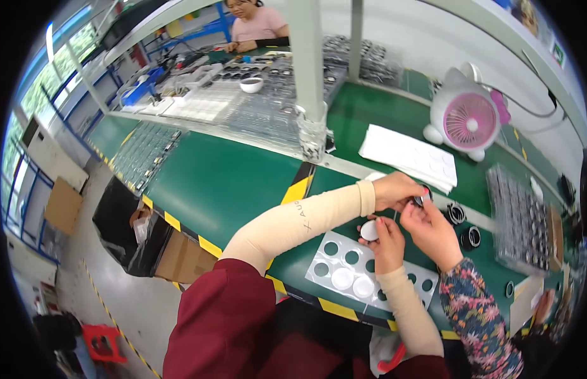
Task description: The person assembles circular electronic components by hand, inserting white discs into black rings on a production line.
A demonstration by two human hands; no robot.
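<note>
My left hand (397,191) reaches across in a beige arm cover, its fingers closed at a small black ring-shaped part (422,198). A co-worker's hand (430,232) in a floral sleeve meets it at the same part, so the exact grip is partly hidden. Below, my right hand (389,245) pinches a white round disc (369,230) between thumb and fingers. Under that hand lies a white sheet with round holes (332,260). Several holes show green table through them, and white discs (343,278) sit in others.
Black ring parts (471,237) stand right of the hands. Farther right is a clear tray of dark parts (519,218). White sheets (408,156) and a pink-and-white fan (469,120) are behind. A post (306,69) rises ahead; another person (259,25) sits beyond.
</note>
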